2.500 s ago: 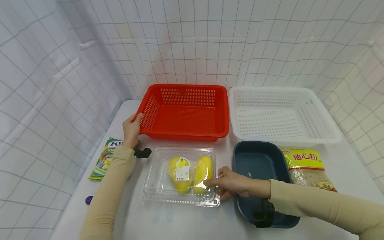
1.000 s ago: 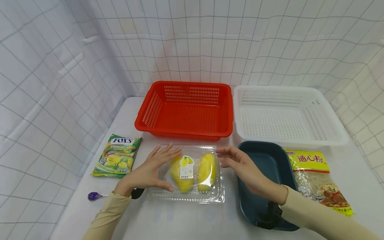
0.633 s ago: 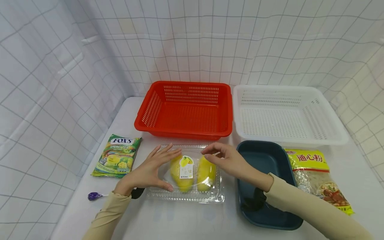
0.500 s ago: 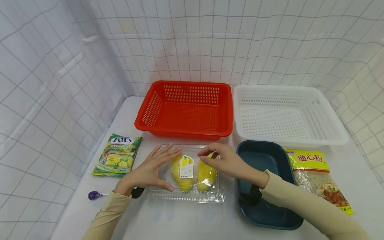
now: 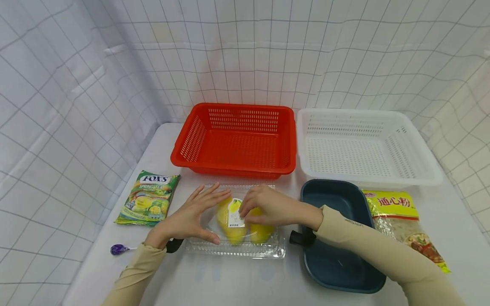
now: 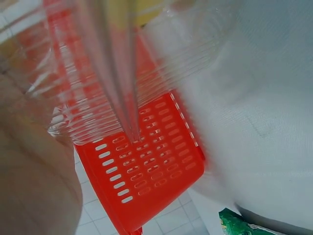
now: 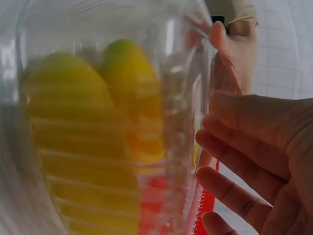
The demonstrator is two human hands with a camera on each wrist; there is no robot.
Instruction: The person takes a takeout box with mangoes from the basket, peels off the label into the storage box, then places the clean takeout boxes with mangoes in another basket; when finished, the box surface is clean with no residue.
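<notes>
At the middle of the white table (image 5: 222, 287): we find the clear box (image 5: 245, 251) lying flat, just in front of the red basket (image 5: 243, 148), its see-through plastic ribbed along the edges.
Inside the box: two yellow fruits (image 5: 261, 234) lie side by side, plump and smooth, shading to green at one end in the right wrist view.
Sticker on top: a white label (image 5: 235, 219) shows pictured yellow fruit above dark characters, too small and too covered by fingers for us to read.
Left hand (image 5: 191, 217): fingers spread wide over the box's left end, thumb well apart, gripping nothing that we can see.
Right hand (image 5: 269, 206): fingers loosely bent, with gaps between them, their tips at the label; we see nothing pinched.
Green bag (image 5: 148, 199): "FOX'S" stands in white capitals on a dark panel, with "SPRING TEA" below and pictured fruit under that.
Yellow-topped bag (image 5: 405, 227): we read 通心粉 in large red characters above a clear window and a pictured dish.
Around the box: a purple-wrapped lollipop (image 5: 118, 249) lies near the left sleeve, a dark blue tray (image 5: 340, 274) stands partly under the right forearm, and a white basket (image 5: 346, 157) sits beside the red one.
</notes>
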